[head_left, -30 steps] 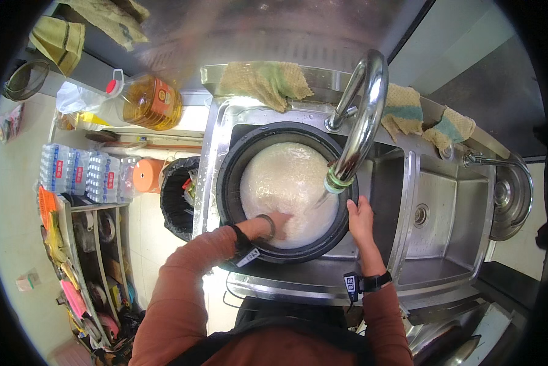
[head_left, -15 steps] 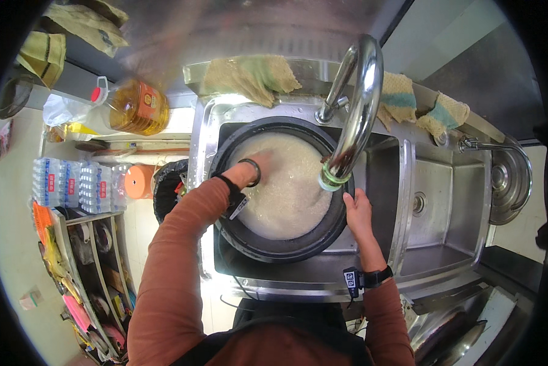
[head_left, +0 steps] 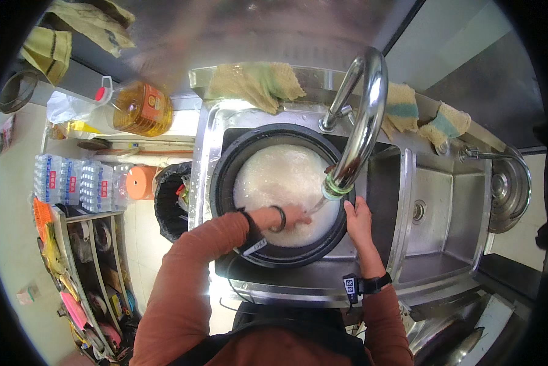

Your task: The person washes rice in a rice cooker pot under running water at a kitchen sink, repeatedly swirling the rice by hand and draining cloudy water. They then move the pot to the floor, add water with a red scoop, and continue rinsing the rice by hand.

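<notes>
A big round black pot [head_left: 225,160] sits in the left basin of the steel sink. It holds white rice [head_left: 280,174] in cloudy water. My left hand [head_left: 290,218] is down in the near part of the pot, its fingertips blurred and partly sunk in the rice water. A dark band circles that wrist. With the thumb at the rim and the fingers outside, my right hand [head_left: 359,221] grips the pot's right edge. Over this edge hangs the curved chrome tap [head_left: 371,116], with a thin stream of water near its green-ringed mouth.
To the right lies a second steel basin [head_left: 432,213] with its own tap [head_left: 499,146]. Cloths [head_left: 259,82] drape the back ledge. On the left stand an oil jug [head_left: 143,110], a black-lined bin [head_left: 169,210], bottled water packs [head_left: 73,183] and a shelf [head_left: 94,274].
My left hand has swept from the far left part of the rice toward the near side and right. The rice water looks whiter. My right hand stays on the rim.
</notes>
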`<act>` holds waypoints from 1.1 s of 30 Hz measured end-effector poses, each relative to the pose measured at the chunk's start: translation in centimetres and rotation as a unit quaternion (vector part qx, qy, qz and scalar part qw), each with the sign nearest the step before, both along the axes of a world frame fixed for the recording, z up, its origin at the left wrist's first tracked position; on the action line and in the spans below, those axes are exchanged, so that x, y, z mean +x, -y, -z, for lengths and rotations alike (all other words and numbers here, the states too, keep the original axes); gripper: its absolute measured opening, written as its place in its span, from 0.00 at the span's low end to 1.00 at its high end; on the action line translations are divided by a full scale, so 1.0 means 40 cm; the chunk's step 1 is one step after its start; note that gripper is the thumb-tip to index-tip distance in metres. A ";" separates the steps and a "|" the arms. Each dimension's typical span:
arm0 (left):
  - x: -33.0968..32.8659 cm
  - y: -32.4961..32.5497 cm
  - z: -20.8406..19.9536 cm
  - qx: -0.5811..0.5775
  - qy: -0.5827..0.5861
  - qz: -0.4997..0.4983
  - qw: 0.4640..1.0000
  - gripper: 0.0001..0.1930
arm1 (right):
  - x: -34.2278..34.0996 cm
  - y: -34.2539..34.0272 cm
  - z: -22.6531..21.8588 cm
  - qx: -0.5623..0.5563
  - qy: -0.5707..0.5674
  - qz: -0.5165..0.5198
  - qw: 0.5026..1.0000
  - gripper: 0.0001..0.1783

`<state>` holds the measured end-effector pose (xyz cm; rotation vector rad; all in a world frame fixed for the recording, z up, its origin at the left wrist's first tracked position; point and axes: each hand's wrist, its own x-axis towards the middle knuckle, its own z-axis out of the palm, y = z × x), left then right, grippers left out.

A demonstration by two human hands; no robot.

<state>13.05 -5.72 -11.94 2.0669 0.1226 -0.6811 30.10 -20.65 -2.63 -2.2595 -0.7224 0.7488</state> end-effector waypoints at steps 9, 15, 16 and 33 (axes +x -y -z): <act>0.049 -0.325 -0.069 0.267 -0.017 -0.006 0.963 0.20 | 0.000 -0.002 -0.006 0.025 -0.043 0.008 0.999 0.16; -0.143 -0.285 -0.042 0.220 -0.148 -0.028 0.964 0.43 | 0.002 -0.014 -0.026 -0.036 -0.008 0.001 0.999 0.15; -0.166 -0.248 -0.048 0.188 -0.157 -0.046 0.968 0.44 | 0.001 -0.014 -0.028 -0.031 -0.012 0.002 0.999 0.15; -0.073 -0.171 -0.100 0.164 0.095 -0.153 0.970 0.36 | -0.011 -0.010 -0.020 0.006 -0.009 0.028 1.000 0.16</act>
